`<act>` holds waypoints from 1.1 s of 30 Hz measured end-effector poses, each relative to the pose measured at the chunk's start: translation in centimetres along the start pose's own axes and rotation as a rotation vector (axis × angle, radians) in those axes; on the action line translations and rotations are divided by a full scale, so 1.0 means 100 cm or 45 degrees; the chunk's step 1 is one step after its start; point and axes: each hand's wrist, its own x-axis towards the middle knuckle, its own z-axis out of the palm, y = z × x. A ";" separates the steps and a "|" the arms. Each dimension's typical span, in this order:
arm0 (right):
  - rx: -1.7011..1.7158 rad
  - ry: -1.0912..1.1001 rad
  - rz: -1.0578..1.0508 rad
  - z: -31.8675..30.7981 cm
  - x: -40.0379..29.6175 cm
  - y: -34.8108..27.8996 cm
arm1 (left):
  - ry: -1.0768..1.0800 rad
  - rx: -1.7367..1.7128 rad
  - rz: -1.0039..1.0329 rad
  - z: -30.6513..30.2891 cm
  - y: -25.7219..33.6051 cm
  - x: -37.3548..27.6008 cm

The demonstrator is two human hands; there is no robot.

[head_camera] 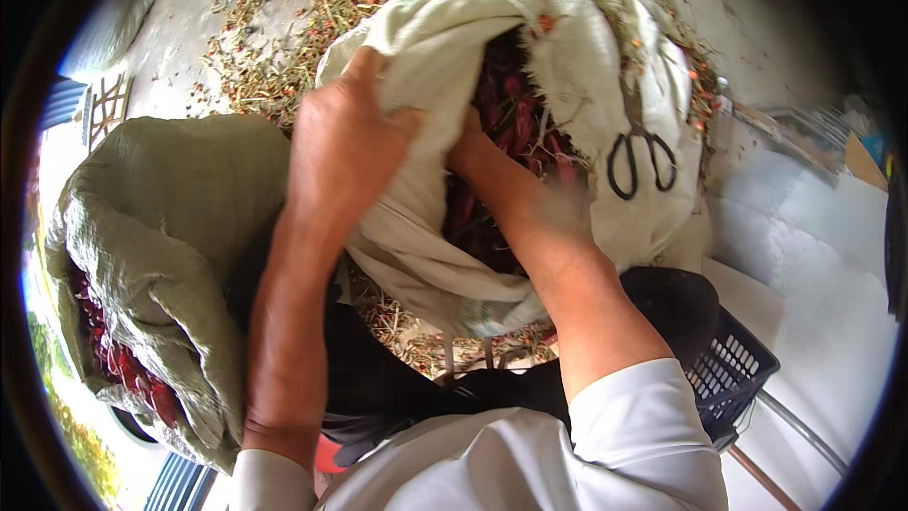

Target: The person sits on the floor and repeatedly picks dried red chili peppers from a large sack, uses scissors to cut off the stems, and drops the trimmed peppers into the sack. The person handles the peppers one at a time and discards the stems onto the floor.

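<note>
Before me stands a large white woven sack [642,220] with its mouth folded down, holding dried red chili peppers [523,113]. My left hand [355,128] grips a fold of the sack's left rim between thumb and fingers. Into the sack's mouth reaches my right hand [467,138]; its fingers are hidden behind the cloth and among the peppers. Black-handled scissors [642,163] lie against the right side of the sack, their blades pointing away from me.
A greenish woven sack [177,177] at my left holds more red peppers [131,369]. Stem scraps [262,71] litter the concrete floor [184,21]. At my right are a dark perforated plastic crate [731,362] and a large whitish sack [787,227].
</note>
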 end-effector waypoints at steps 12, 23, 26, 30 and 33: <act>-0.177 0.059 0.163 -0.149 -0.108 0.081 | 0.146 0.933 0.163 0.056 -0.081 0.045; 0.035 0.264 0.283 -0.166 -0.178 0.093 | -0.766 1.088 0.548 0.146 -0.128 -0.055; -0.084 0.091 0.338 -0.175 -0.191 0.080 | -0.813 0.874 0.421 0.139 -0.104 -0.059; -0.259 -0.195 0.433 -0.163 -0.206 0.060 | -0.612 0.102 0.430 0.167 -0.096 -0.057; -0.209 -0.061 0.423 -0.161 -0.205 0.053 | -0.498 -0.560 0.262 0.192 -0.099 -0.046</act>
